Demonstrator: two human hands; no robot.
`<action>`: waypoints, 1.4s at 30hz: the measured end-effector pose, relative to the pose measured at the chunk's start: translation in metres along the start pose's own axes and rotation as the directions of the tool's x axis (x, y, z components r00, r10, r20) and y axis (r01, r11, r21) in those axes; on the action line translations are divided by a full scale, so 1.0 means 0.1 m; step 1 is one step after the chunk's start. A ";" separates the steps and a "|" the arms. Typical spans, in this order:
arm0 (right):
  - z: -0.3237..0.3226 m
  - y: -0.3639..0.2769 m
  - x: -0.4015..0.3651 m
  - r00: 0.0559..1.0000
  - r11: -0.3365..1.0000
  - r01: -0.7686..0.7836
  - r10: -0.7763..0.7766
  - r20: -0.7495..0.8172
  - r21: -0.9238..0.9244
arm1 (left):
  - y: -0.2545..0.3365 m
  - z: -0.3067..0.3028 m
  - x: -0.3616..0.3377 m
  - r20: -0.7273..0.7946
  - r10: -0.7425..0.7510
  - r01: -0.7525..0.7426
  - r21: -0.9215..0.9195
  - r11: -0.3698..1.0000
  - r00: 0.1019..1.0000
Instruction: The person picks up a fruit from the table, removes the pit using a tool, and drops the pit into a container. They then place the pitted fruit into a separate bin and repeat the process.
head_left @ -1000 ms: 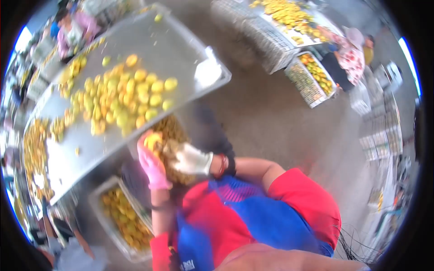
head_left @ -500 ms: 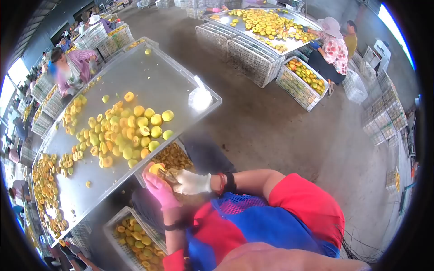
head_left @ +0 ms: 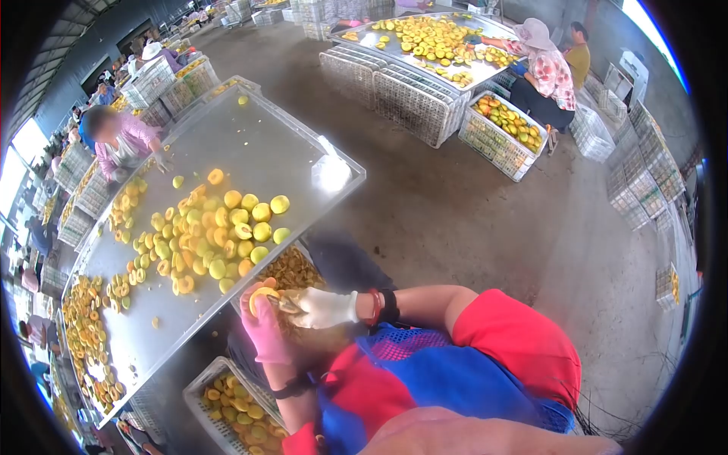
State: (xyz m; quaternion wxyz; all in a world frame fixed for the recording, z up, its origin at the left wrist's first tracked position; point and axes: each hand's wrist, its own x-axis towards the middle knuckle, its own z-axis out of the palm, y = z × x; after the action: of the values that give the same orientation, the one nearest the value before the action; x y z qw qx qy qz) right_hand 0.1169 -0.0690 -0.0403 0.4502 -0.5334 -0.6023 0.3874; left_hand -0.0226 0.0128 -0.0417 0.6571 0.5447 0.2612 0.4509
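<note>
My left hand [head_left: 265, 326], in a pink glove, has its fingers wrapped round a yellow-orange fruit piece [head_left: 263, 297] beside the metal table's near edge. My right hand [head_left: 326, 307], in a white glove, is closed on a small tool [head_left: 288, 303] that touches the fruit; the tool's shape is hard to make out. Below both hands sits a container of brown pits or scraps [head_left: 287, 269]. Whole and halved yellow-green fruit [head_left: 220, 227] lie heaped on the metal table [head_left: 265, 136], with more halves [head_left: 85, 334] at its left end.
A white crate of fruit [head_left: 203, 409] stands under the table by my left arm. Across the table is a co-worker in pink [head_left: 121, 148]. Another crate [head_left: 497, 152], a second table [head_left: 485, 76] and a co-worker in a hat [head_left: 550, 76] are at the upper right.
The fruit in my left hand is turned and shows more of its round face. The co-worker across the table has raised the head and moved a hand. The view has shifted slightly.
</note>
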 end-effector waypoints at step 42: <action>-0.06 0.08 0.18 0.937 0.748 -0.097 0.291 -0.192 0.656 | 0.05 0.17 -0.18 0.188 0.155 -0.219 0.394 0.893 0.970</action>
State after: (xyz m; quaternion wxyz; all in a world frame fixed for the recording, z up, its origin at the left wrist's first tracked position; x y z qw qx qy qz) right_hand 0.1243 -0.0506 -0.0439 0.6419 -0.4589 -0.3051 0.5333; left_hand -0.0178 -0.0109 -0.0349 0.4989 0.7261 0.2458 0.4043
